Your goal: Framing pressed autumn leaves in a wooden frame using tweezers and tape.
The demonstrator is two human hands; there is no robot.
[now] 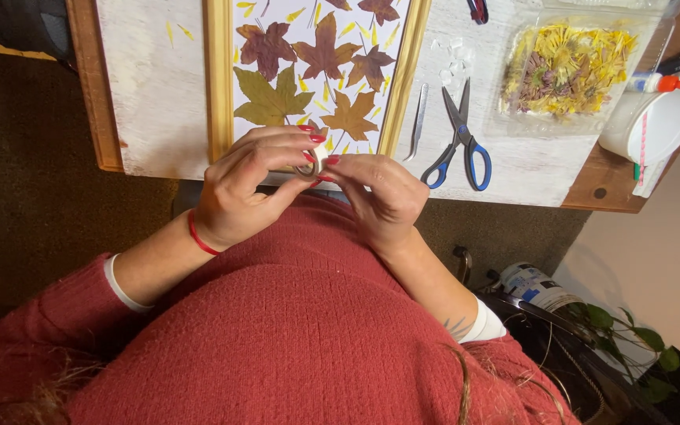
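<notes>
My left hand (249, 185) and my right hand (379, 193) meet in front of my chest, just below the table's near edge. Together they pinch a small white roll of tape (314, 161) between the fingertips. Right above the hands lies a wooden frame (218, 79) with pressed maple leaves (320, 51) in red, brown, orange and olive green on white paper, with small yellow petals scattered among them.
Blue-handled scissors (460, 142) and metal tweezers (419, 118) lie right of the frame on the white board (155, 86). A clear tray of dried yellow flowers (567, 67), a white cup (655, 126) and a glue bottle (667, 81) stand at the far right. A plant (631, 338) sits on the floor.
</notes>
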